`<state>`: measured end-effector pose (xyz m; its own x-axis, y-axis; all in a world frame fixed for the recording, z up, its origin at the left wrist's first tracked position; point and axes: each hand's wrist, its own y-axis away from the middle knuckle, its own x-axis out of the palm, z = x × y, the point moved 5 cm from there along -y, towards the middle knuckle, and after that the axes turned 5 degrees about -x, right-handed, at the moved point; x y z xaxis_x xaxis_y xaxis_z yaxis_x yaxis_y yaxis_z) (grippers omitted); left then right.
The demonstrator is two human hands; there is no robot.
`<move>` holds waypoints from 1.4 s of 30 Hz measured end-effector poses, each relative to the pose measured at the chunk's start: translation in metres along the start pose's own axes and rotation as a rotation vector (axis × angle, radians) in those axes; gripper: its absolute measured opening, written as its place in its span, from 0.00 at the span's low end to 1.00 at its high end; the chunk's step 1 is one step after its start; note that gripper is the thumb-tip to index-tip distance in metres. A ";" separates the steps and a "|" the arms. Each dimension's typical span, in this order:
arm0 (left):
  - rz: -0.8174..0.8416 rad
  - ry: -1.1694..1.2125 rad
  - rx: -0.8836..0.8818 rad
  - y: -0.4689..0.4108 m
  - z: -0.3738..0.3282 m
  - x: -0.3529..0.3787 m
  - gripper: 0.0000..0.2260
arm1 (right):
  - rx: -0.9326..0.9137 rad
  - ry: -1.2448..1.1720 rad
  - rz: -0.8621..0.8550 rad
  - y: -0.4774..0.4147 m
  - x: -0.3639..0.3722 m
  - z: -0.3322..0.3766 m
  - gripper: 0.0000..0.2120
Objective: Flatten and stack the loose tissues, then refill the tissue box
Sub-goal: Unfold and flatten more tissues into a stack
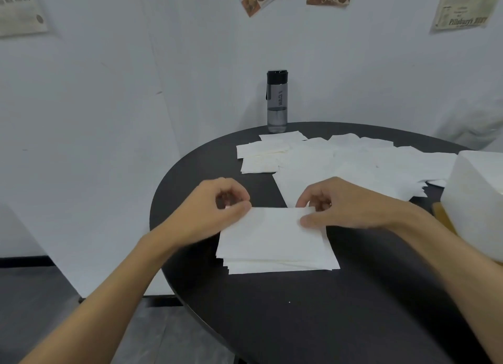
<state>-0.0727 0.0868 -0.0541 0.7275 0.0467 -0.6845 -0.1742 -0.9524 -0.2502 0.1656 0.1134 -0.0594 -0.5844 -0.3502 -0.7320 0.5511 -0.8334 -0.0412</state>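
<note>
A neat stack of flat white tissues (275, 241) lies on the round black table (299, 309) in front of me. My left hand (215, 211) pinches the top tissue at its far left corner. At the far right corner, my right hand (343, 203) pinches the same tissue between thumb and fingers. Several loose white tissues (340, 162) lie spread across the back of the table. The white tissue box (479, 200) stands at the right edge, partly cut off by the frame.
A grey water bottle (276, 102) with a black cap stands at the table's far edge by the wall. The table's left rim curves close to my left forearm, with floor beyond it. Posters hang on the white wall.
</note>
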 end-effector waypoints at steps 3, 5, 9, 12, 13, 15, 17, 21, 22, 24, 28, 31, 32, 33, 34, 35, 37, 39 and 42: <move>0.157 -0.057 0.007 0.012 0.007 0.014 0.10 | 0.029 0.123 0.017 0.001 0.000 -0.004 0.13; 0.248 -0.123 0.013 0.019 0.009 0.022 0.13 | 0.043 0.152 0.045 0.001 0.003 -0.005 0.14; 0.264 -0.176 0.062 0.024 0.006 0.028 0.13 | 0.063 0.172 0.120 0.003 0.006 -0.004 0.15; 0.259 -0.205 0.104 0.026 0.005 0.030 0.16 | 0.064 0.152 0.117 0.004 0.007 -0.003 0.14; 0.253 -0.219 0.117 0.026 0.006 0.031 0.16 | 0.055 0.141 0.081 0.003 0.006 -0.004 0.13; 0.247 -0.234 0.124 0.025 0.008 0.032 0.17 | 0.025 0.118 -0.070 -0.001 0.001 -0.007 0.07; 0.254 -0.214 0.089 0.022 0.012 0.033 0.17 | 0.021 0.115 -0.266 -0.004 -0.009 -0.015 0.05; 0.273 -0.204 0.077 0.019 0.010 0.036 0.13 | 0.140 0.310 -0.613 -0.001 -0.034 -0.041 0.08; 0.274 -0.205 0.077 0.018 0.009 0.037 0.13 | 0.171 0.318 -0.657 0.001 -0.037 -0.046 0.09; 0.279 -0.205 0.080 0.015 0.008 0.040 0.13 | 0.210 0.332 -0.692 0.001 -0.041 -0.054 0.10; 0.287 -0.224 0.105 0.008 0.008 0.045 0.17 | 0.241 0.378 -0.695 -0.010 -0.047 -0.061 0.14; 0.285 -0.211 0.091 0.002 0.007 0.047 0.14 | 0.302 0.251 -0.721 -0.024 -0.051 -0.070 0.17; 0.285 -0.212 0.095 0.001 0.008 0.048 0.15 | 0.330 0.218 -0.719 -0.029 -0.052 -0.073 0.17; 0.287 -0.214 0.101 -0.001 0.008 0.049 0.17 | 0.361 0.222 -0.719 -0.033 -0.053 -0.077 0.14; 0.286 -0.216 0.106 -0.002 0.009 0.049 0.18 | 0.386 0.239 -0.721 -0.037 -0.055 -0.080 0.06; 0.283 -0.220 0.111 -0.004 0.010 0.049 0.19 | 0.399 0.252 -0.721 -0.040 -0.056 -0.080 0.04; 0.279 -0.224 0.121 -0.007 0.012 0.050 0.20 | 0.428 0.252 -0.721 -0.045 -0.059 -0.085 0.06; 0.277 -0.234 0.128 -0.008 0.012 0.051 0.19 | 0.449 0.258 -0.704 -0.050 -0.060 -0.089 0.14; 0.274 -0.243 0.138 -0.010 0.013 0.052 0.19 | 0.461 0.272 -0.647 -0.056 -0.061 -0.092 0.06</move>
<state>-0.0419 0.1024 -0.0963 0.4662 -0.1177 -0.8768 -0.4401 -0.8906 -0.1145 0.2250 0.2208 -0.0755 -0.5050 0.3231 -0.8004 -0.1764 -0.9464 -0.2707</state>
